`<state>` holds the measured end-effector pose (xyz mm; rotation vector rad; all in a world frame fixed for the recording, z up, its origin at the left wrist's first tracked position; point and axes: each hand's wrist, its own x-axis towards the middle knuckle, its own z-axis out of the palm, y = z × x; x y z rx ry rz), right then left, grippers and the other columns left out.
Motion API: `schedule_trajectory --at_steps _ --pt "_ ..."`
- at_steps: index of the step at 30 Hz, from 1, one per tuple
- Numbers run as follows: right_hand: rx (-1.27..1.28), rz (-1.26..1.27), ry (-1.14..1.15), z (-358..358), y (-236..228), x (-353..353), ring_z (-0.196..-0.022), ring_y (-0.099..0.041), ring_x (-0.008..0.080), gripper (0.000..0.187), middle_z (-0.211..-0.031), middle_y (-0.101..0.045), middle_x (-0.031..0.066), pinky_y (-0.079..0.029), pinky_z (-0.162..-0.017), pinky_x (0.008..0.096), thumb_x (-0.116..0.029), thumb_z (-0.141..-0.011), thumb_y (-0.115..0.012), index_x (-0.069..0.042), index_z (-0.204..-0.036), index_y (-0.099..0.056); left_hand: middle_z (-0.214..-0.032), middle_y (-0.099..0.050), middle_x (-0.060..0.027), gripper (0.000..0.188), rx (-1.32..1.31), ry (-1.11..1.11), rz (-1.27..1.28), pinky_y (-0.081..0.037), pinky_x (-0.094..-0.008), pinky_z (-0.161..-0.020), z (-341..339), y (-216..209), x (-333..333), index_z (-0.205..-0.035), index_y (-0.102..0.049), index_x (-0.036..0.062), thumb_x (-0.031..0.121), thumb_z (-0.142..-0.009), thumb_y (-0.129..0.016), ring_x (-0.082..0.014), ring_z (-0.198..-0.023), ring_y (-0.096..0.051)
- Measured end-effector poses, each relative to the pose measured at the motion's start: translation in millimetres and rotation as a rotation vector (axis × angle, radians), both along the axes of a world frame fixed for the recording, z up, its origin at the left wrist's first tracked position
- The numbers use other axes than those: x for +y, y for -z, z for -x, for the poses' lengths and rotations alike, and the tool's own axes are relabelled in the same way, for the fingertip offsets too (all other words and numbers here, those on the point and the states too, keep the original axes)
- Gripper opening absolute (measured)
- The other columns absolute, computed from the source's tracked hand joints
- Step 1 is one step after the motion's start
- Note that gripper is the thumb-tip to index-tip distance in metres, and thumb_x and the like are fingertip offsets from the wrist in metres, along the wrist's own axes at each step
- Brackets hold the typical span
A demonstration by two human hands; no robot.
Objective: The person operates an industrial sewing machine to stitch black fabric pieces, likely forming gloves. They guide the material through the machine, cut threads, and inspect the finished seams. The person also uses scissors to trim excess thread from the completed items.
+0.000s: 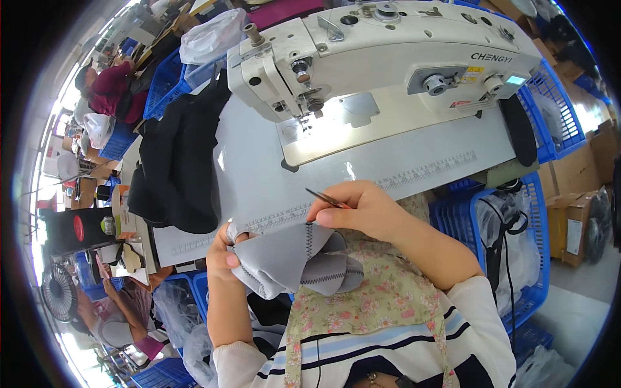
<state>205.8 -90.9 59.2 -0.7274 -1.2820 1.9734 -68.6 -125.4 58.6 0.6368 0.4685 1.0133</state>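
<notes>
A person's left hand closes its grip on a gray fabric piece at the near table edge; the right hand grips dark-bladed snips beside a zigzag seam. Best kept taut, blades angled off the stitches.

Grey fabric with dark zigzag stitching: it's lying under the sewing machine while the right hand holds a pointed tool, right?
Not quite: the head view shows the grey fabric held in front of the sewing machine by the left hand, not under it. The right hand does hold a pointed tool.
</notes>
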Motion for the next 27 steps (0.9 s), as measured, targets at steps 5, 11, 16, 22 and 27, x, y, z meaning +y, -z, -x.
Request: schedule_trajectory --at_steps 5,11,16,22,27 --pt "-0.122 -0.092 -0.071 3 -1 4 -0.067 -0.044 0.0028 0.012 -0.073 -0.056 -0.0044 -0.036 -0.061 0.0195 -0.015 -0.085 -0.067 -0.003 -0.087 -0.067 -0.058 -0.053 -0.0098 0.025 0.0 0.041 -0.001 -0.036 -0.0299 -0.048 -1 -1 0 -0.059 -0.05 -0.0002 0.008 -0.058 -0.074 -0.0164 -0.052 -0.049" --pt "-0.107 -0.182 0.061 4 8 8 -0.059 -0.036 0.004 0.027 -0.061 -0.042 -0.007 -0.031 -0.053 0.0217 -0.031 -0.086 -0.067 -0.004 -0.082 -0.064 -0.062 -0.056 -0.0129 0.023 -0.059 0.065 -0.008 -0.038 -0.0322 -0.05 2 6 -2 -0.066 -0.053 -0.0034 0.005 -0.059 -0.073 -0.0189 -0.055 -0.051" --pt "-0.127 -0.192 0.111 2 10 9 -0.059 -0.036 0.004 0.025 -0.061 -0.042 -0.0065 -0.032 -0.054 0.0222 -0.029 -0.086 -0.067 -0.004 -0.081 -0.064 -0.063 -0.057 -0.0148 0.023 -0.079 0.1 -0.015 -0.04 -0.0341 -0.051 3 7 1 -0.068 -0.054 -0.0043 0.004 -0.058 -0.073 -0.0215 -0.056 -0.054" --pt "-0.13 -0.216 -0.037 -2 -5 4 -0.06 -0.038 0.0032 0.02 -0.063 -0.044 -0.0065 -0.032 -0.054 0.0215 -0.024 -0.085 -0.068 -0.005 -0.082 -0.064 -0.062 -0.057 -0.014 0.024 -0.067 0.11 -0.015 -0.038 -0.0331 -0.05 4 8 1 -0.068 -0.054 -0.0046 0.005 -0.059 -0.074 -0.0202 -0.055 -0.052" --pt "-0.015 -0.077 0.05 3 7 5 -0.061 -0.039 0.0029 0.02 -0.066 -0.046 -0.0071 -0.033 -0.055 0.0201 -0.024 -0.084 -0.069 -0.005 -0.086 -0.064 -0.06 -0.055 -0.0122 0.025 -0.037 0.105 -0.007 -0.035 -0.032 -0.048 7 11 1 -0.065 -0.054 -0.0038 0.006 -0.057 -0.076 -0.0182 -0.053 -0.05"
